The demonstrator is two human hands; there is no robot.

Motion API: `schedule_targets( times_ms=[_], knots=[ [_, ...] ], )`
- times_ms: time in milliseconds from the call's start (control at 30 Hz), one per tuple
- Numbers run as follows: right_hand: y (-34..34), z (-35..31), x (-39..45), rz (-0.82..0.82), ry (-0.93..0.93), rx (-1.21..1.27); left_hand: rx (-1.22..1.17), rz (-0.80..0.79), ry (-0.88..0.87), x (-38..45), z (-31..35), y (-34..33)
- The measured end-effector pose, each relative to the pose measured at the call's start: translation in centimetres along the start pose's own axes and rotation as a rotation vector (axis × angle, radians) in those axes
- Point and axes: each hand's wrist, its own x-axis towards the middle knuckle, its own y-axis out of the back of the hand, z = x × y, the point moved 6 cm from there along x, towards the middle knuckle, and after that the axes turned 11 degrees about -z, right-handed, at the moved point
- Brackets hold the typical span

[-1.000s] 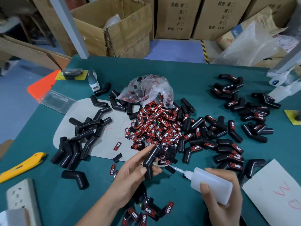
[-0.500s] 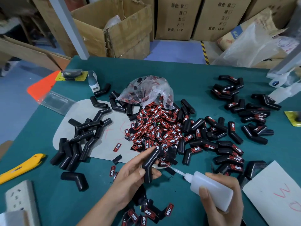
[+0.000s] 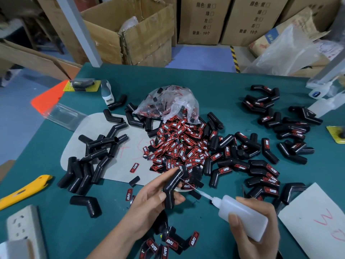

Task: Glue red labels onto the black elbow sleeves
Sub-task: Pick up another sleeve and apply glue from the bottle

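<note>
Cardboard boxes [image 3: 201, 21] line the far side of the room, one open carton [image 3: 130, 32] standing at the back edge of my teal tabletop [image 3: 214, 94], which looks matte and slightly felt-like. My left hand [image 3: 149, 200] comes in from below, thumb and fingers curled round a black elbow sleeve [image 3: 172, 185], holding its upper leg tilted toward the middle of the tabletop. My right hand [image 3: 255, 221] is wrapped round a translucent white glue bottle [image 3: 242, 215], soft plastic with a thin needle nozzle whose tip reaches the sleeve's upper leg. Just beyond lies the heap of red labels [image 3: 179, 148], small glossy rectangles with black centres and white lettering, spilling from a crinkled clear plastic bag [image 3: 168, 103]. Bare sleeves [image 3: 93, 161], smooth bent tubes of dull black rubber, lie on a pale rounded sheet [image 3: 93, 128] to the left; labelled sleeves [image 3: 265, 176] are scattered to the right. A yellow utility knife [image 3: 22, 191] rests near the left edge, and a white power strip [image 3: 22, 228] at the near left corner.
</note>
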Motion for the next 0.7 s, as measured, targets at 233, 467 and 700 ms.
schedule_targets(
  times_ms=[233, 467, 700],
  knots=[
    [-0.06, -0.07, 0.17, -0.008, -0.012, 0.010, 0.027, -0.009, 0.002, -0.07, -0.04, 0.06],
    [-0.07, -0.07, 0.32, -0.025, -0.008, 0.023, 0.042, -0.004, 0.003, 0.05, 0.03, 0.05],
    [0.01, 0.07, 0.22, -0.021, -0.005, 0.021, 0.061, -0.003, -0.004, -0.02, 0.05, 0.14]
  ],
)
